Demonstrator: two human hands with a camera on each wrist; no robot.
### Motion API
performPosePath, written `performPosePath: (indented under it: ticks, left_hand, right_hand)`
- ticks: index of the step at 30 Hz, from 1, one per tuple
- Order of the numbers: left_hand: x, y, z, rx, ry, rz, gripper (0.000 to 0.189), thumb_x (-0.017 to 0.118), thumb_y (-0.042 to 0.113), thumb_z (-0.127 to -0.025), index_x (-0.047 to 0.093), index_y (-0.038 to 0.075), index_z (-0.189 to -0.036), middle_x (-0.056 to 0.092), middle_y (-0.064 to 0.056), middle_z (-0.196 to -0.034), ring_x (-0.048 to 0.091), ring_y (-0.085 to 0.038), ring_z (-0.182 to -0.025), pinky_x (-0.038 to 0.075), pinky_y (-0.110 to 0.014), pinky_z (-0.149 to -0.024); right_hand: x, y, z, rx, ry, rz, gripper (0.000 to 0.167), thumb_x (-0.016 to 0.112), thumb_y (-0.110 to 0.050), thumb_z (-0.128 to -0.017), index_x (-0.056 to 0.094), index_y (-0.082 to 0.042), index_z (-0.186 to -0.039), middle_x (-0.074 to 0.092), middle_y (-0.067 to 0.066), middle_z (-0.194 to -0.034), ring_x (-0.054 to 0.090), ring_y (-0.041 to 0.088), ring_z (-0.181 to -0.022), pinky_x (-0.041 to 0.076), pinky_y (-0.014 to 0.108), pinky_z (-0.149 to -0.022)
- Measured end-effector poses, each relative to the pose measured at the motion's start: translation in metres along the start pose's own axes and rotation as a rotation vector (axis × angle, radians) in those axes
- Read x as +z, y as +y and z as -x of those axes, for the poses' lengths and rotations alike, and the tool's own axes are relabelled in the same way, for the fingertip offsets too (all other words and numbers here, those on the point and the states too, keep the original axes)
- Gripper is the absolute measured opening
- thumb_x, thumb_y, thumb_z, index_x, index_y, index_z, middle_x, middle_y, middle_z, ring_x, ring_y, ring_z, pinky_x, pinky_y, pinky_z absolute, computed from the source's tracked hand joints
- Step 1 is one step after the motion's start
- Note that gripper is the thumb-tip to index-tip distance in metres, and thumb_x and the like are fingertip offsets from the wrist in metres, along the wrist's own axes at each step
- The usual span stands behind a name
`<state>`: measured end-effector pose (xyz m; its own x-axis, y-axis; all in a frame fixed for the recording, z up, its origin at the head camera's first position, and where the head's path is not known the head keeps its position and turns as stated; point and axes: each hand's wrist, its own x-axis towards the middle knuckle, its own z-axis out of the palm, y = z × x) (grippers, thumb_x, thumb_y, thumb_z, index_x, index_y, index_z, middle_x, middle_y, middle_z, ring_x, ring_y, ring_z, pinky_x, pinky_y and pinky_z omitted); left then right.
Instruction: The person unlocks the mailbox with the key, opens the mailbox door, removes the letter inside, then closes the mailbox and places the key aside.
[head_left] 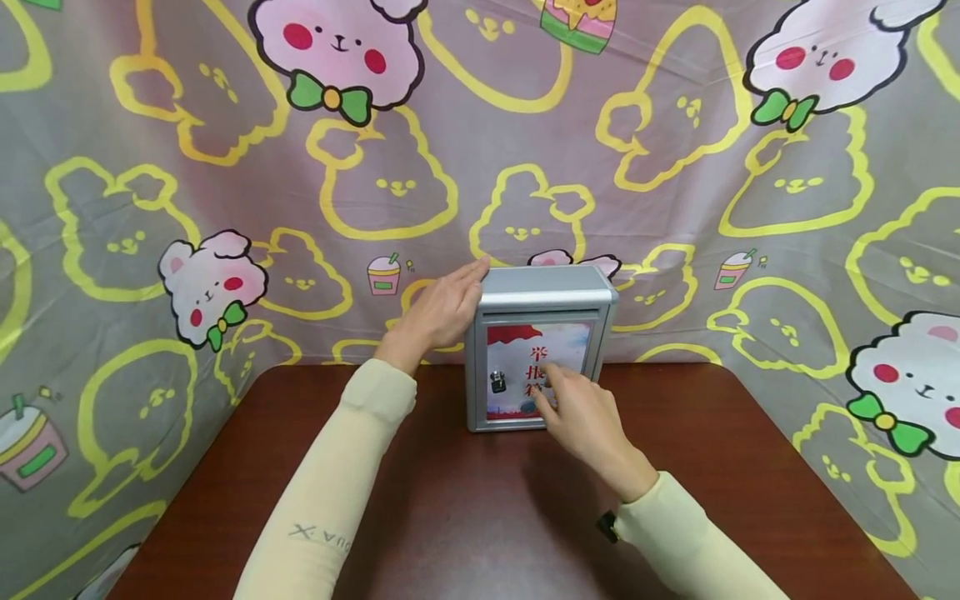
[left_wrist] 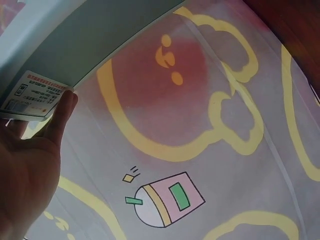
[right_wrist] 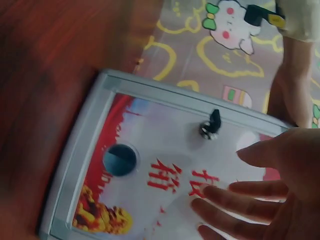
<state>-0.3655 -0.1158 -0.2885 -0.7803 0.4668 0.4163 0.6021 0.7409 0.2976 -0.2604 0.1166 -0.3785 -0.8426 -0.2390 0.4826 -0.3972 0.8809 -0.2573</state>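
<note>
A grey metal letter box (head_left: 545,289) stands upright on the table, its door panel (head_left: 551,337) printed with red characters. A black-headed key (head_left: 498,386) sticks out of the lock at the door's left side. My left hand (head_left: 444,308) rests on the box's upper left corner, fingers extended. In the left wrist view its fingertips lie by a printed label (left_wrist: 37,95) on the box. Before the door, my right hand (head_left: 588,421) has its fingers loosely extended toward the red characters, holding nothing. The right wrist view shows the key (right_wrist: 215,121) beyond the thumb.
The box stands near the back edge of the brown table (head_left: 465,500). Behind and around it hangs a grey cloth (head_left: 517,125) with cartoon prints. A round dark opening (right_wrist: 120,160) shows in the door panel. A small black strap end (head_left: 608,526) hangs at the right sleeve.
</note>
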Motion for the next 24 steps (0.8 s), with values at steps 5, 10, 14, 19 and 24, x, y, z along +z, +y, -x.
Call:
performPosePath:
  ticks: [5,10,14,19,24]
  left_hand:
    - [0.0,0.0,-0.001,-0.005,0.002,0.001,0.058,0.023,0.037,-0.11,0.03,0.014,-0.163,0.029,0.0,-0.168,0.028,-0.021,-0.154,0.02,-0.035,-0.125]
    - [-0.001,0.0,-0.002,0.006,0.013,0.015,0.058,0.024,0.036,-0.11,0.031,0.014,-0.162,0.03,0.0,-0.167,0.029,-0.019,-0.153,0.021,-0.035,-0.125]
    - [0.0,0.0,-0.002,0.005,0.02,0.019,0.058,0.023,0.037,-0.109,0.032,0.015,-0.162,0.031,0.001,-0.167,0.029,-0.019,-0.153,0.022,-0.035,-0.125]
    - [0.002,0.0,-0.002,0.005,0.029,0.025,0.058,0.022,0.037,-0.109,0.033,0.015,-0.162,0.031,0.001,-0.167,0.03,-0.019,-0.153,0.022,-0.035,-0.125]
    - [0.003,-0.001,0.0,-0.005,0.033,0.037,0.058,0.023,0.035,-0.109,0.033,0.015,-0.162,0.031,0.001,-0.167,0.03,-0.019,-0.153,0.023,-0.036,-0.125]
  right_hand:
    - [0.015,-0.007,-0.006,-0.116,0.068,0.06,0.038,0.074,-0.028,-0.093,0.069,-0.007,-0.124,0.073,0.006,-0.112,0.072,0.024,-0.083,0.058,0.042,-0.06]
    - [0.029,-0.012,-0.012,-0.193,0.099,0.082,0.041,0.078,-0.029,-0.091,0.07,-0.006,-0.124,0.073,0.008,-0.115,0.073,0.026,-0.093,0.061,0.044,-0.07]
    - [0.039,-0.017,-0.017,-0.216,0.113,0.102,0.039,0.078,-0.03,-0.091,0.072,-0.006,-0.12,0.073,0.009,-0.112,0.073,0.027,-0.094,0.061,0.045,-0.073]
    - [0.049,-0.022,-0.02,-0.228,0.177,0.135,0.023,0.08,-0.027,-0.089,0.074,-0.007,-0.097,0.073,0.006,-0.091,0.072,0.027,-0.078,0.058,0.044,-0.06]
    - [0.053,-0.026,-0.021,-0.238,0.23,0.148,0.025,0.081,-0.023,-0.086,0.063,-0.01,-0.074,0.064,0.003,-0.07,0.066,0.029,-0.064,0.052,0.044,-0.051]
